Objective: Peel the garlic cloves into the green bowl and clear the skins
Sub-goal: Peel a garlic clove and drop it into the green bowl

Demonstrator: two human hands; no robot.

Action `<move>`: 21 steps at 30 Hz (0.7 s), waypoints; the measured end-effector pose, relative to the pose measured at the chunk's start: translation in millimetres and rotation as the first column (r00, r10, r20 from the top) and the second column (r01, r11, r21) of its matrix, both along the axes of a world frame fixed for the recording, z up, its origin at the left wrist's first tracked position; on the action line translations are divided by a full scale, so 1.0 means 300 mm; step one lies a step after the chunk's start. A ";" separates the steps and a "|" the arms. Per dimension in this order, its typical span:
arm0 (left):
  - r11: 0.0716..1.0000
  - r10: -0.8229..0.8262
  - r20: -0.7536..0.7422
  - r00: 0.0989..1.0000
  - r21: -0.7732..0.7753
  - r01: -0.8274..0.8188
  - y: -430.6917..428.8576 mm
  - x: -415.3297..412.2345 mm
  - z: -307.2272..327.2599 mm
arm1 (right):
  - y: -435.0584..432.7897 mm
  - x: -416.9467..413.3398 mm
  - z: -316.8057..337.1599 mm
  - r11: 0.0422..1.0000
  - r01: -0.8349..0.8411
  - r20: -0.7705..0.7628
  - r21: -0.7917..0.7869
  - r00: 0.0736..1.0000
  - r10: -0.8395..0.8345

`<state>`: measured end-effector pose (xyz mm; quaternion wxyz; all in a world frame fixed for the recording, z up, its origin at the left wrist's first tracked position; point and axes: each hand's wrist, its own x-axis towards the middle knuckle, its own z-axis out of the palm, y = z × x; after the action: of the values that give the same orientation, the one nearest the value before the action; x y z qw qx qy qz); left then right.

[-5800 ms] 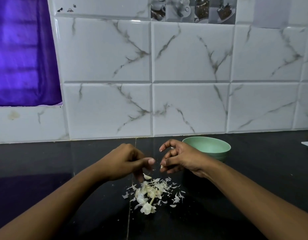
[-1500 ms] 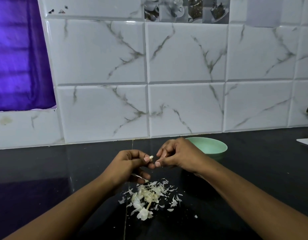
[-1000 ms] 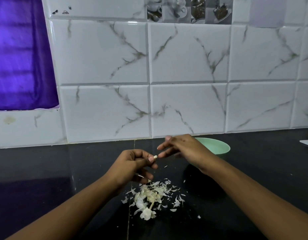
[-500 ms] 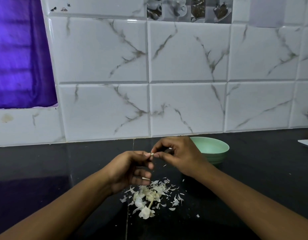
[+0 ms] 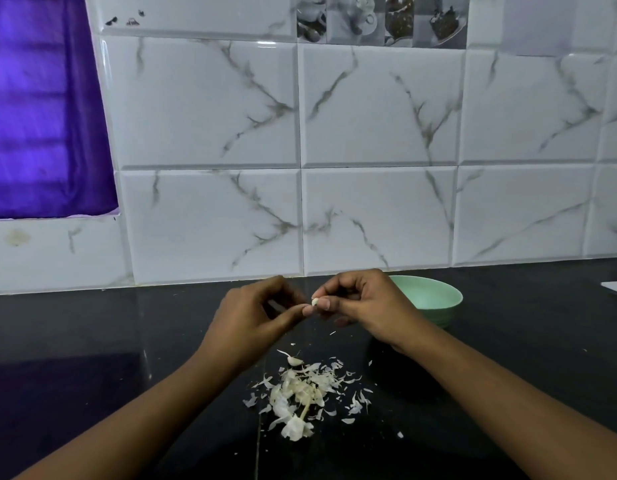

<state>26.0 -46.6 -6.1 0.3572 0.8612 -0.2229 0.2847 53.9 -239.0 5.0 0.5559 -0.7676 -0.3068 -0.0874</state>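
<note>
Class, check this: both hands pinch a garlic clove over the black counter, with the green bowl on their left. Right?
No: the head view shows the green bowl on their right, behind the right hand. The rest stands.

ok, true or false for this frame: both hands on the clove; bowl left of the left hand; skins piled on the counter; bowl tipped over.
1. The left hand and the right hand both pinch the garlic clove between their fingertips. True.
2. The green bowl sits left of the left hand. False: it stands on the right, behind the right hand.
3. A pile of skins lies on the black counter, nearer the person than the hands. True.
4. The green bowl is tipped on its side. False: it stands upright, opening upward.
</note>
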 end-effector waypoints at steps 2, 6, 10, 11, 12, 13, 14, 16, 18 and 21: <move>1.000 0.005 0.091 0.996 0.002 -0.005 -0.004 -0.006 -0.001 | 0.002 -0.001 0.000 1.000 0.020 -0.003 0.004 1.000 -0.020; 0.998 0.049 0.109 0.993 0.029 -0.052 -0.023 -0.021 0.000 | 0.001 0.001 0.001 0.999 0.046 0.043 -0.027 0.998 -0.045; 0.999 0.035 0.076 0.997 0.023 -0.037 -0.026 -0.021 0.001 | 0.006 0.001 0.000 0.996 0.070 0.098 -0.061 0.993 -0.064; 0.999 0.030 0.068 0.997 0.025 -0.032 -0.027 -0.021 0.001 | 0.006 0.002 -0.002 0.995 0.077 0.112 -0.065 0.991 -0.070; 0.999 0.027 0.056 0.998 0.029 -0.029 -0.027 -0.021 0.001 | 0.006 0.004 -0.003 0.994 0.082 0.123 -0.071 0.990 -0.073; 0.999 0.026 0.043 0.999 0.032 -0.027 -0.028 -0.021 0.001 | 0.005 0.004 -0.004 0.993 0.084 0.131 -0.081 0.989 -0.073; 0.999 0.027 0.030 0.999 0.032 -0.027 -0.028 -0.020 0.001 | 0.005 0.003 -0.004 0.992 0.082 0.136 -0.091 0.988 -0.069; 0.999 0.031 0.012 0.999 0.023 -0.032 -0.028 -0.017 0.001 | 0.006 0.001 -0.006 0.992 0.071 0.136 -0.109 0.989 -0.056; 1.000 0.023 -0.010 1.000 0.007 -0.023 -0.029 -0.014 0.000 | 0.007 -0.001 -0.006 0.990 0.067 0.142 -0.127 0.989 -0.048; 0.998 -0.016 -0.066 0.998 -0.064 0.012 -0.029 -0.014 0.000 | 0.008 0.001 -0.007 0.989 0.062 0.147 -0.134 0.988 -0.042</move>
<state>21.9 -55.3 -6.2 0.3936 0.8568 -0.2078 0.2605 54.0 -236.5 3.0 0.4754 -0.8037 -0.3313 -0.1357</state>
